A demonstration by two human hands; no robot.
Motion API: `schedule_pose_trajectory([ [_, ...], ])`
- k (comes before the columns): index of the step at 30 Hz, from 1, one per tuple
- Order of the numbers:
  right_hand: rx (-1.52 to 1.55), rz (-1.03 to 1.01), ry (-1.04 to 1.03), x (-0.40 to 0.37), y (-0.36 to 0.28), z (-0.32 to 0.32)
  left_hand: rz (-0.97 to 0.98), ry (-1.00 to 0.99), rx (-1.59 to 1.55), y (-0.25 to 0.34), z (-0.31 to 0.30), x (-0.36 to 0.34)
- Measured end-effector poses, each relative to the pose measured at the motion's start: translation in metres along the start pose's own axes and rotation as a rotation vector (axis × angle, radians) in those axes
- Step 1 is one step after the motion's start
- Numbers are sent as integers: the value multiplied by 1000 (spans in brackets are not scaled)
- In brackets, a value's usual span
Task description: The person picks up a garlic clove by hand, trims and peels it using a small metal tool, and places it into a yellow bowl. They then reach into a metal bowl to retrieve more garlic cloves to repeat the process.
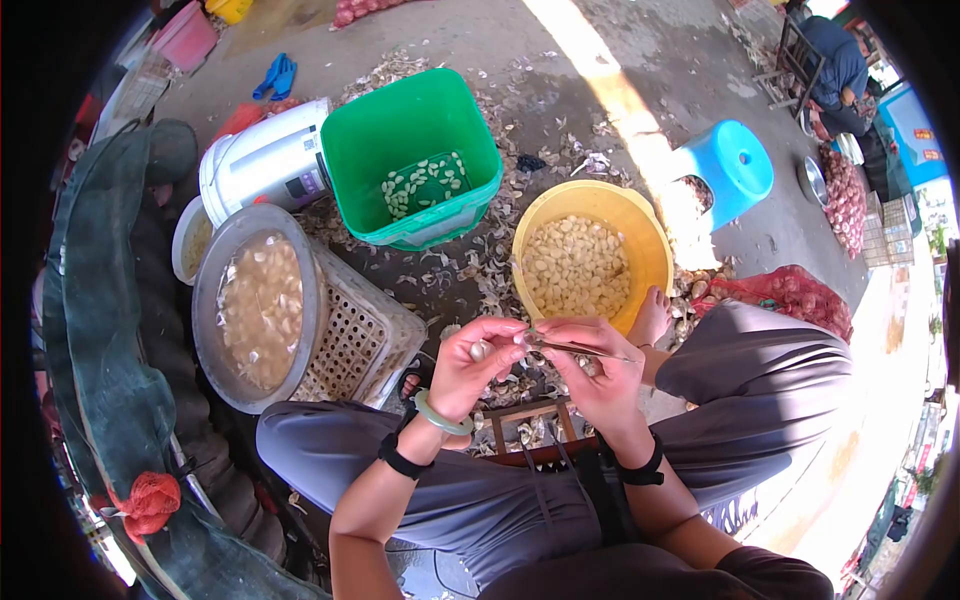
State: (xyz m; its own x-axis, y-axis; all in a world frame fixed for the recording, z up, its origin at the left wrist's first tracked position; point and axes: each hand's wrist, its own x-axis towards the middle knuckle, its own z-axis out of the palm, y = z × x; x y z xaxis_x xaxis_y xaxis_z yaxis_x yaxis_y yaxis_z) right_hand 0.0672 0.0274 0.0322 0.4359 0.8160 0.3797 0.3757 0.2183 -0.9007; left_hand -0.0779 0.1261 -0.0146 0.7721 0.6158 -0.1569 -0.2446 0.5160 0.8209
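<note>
My left hand (468,368) is closed, with a pale garlic clove (481,350) tucked in its curled fingers. Its fingertips meet those of my right hand (598,375) around another small clove (526,340), partly hidden by the fingers. A thin knife (585,350) lies across my right hand, which is closed on it. Just beyond my hands stands a yellow basin (655,255) with many garlic cloves (577,265) in it. To the left, a green square bucket (400,130) holds some peeled cloves (425,185) at its bottom.
A grey tub (207,320) of cloves in cloudy water tops a perforated crate (370,335). A white bucket (262,160) lies tipped over. A blue stool (735,170) and a red net bag of garlic (785,300) are right. Skins litter the floor. Another person (838,70) sits far right.
</note>
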Motion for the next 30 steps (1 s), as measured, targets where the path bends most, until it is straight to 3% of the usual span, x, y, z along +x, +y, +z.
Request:
schedule_pose_trajectory([
  [10, -81, -38, -6, 1, -2, 5, 50, 36, 102, 2, -2, 0],
  [21, 20, 5, -47, 4, 3, 1, -145, 103, -166, 1, 5, -7],
  [25, 24, 14, -84, 7, 5, -4, -122, 79, -192, -6, 5, -8],
  [27, 33, 24, -96, 6, 4, -5, -177, 149, -359, -7, 3, -6],
  [30, 74, -1, -254, 0, -2, -6, -17, 232, -321, 11, -15, 9],
])
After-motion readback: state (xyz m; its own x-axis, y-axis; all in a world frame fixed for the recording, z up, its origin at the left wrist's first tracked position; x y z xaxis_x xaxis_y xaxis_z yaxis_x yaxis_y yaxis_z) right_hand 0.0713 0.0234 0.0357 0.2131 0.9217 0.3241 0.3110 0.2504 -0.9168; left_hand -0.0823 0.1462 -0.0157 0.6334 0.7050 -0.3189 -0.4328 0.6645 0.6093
